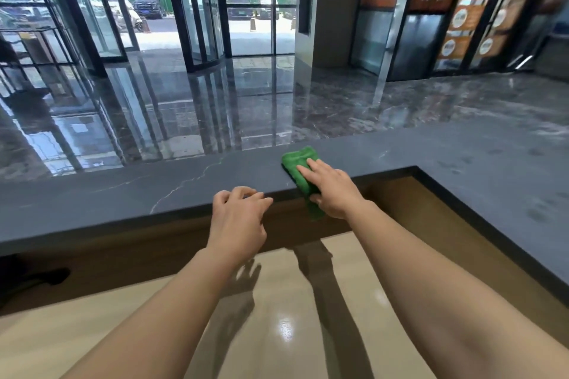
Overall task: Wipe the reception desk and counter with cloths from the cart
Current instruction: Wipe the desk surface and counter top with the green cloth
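A green cloth [297, 160] lies on the dark grey stone counter [129, 194], draped over its near edge. My right hand [331, 189] presses flat on the cloth, fingers on top and thumb pinching the part that hangs down. My left hand [238, 218] hovers just left of it at the counter's near edge, fingers curled and apart, holding nothing. Below the counter sits the lower beige desk surface [277, 317], glossy, with the shadows of both arms on it.
The counter turns a corner and runs along the right side [498, 194]. A brown wooden panel [123, 255] joins counter and desk. A dark object [37, 280] lies at the far left of the desk. Beyond are a polished lobby floor, glass doors and signboards.
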Demonstrator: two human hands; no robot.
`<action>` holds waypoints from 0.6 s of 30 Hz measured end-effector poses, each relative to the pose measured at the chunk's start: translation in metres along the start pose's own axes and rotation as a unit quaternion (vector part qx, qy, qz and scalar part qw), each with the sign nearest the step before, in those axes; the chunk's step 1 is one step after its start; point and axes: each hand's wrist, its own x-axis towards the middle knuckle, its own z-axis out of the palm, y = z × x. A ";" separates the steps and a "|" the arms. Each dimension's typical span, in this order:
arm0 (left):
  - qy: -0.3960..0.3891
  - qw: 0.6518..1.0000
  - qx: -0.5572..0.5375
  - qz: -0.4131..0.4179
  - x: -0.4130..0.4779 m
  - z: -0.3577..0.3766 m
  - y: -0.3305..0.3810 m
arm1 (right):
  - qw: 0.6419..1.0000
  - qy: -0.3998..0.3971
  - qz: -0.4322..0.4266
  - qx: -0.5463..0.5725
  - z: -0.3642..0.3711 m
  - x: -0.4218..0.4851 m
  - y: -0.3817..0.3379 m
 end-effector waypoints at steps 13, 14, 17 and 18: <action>-0.014 0.999 -0.033 0.034 0.056 0.020 0.076 | 0.996 -0.052 0.063 0.023 -0.017 0.018 0.078; -0.013 0.999 -0.033 0.031 0.062 0.023 0.082 | 0.996 -0.054 0.063 0.019 -0.016 0.025 0.082; -0.009 0.999 -0.026 0.025 0.082 0.029 0.099 | 0.996 -0.064 0.061 0.013 -0.015 0.047 0.093; -0.007 1.000 -0.019 0.021 0.090 0.033 0.106 | 0.996 -0.068 0.057 0.011 -0.015 0.055 0.099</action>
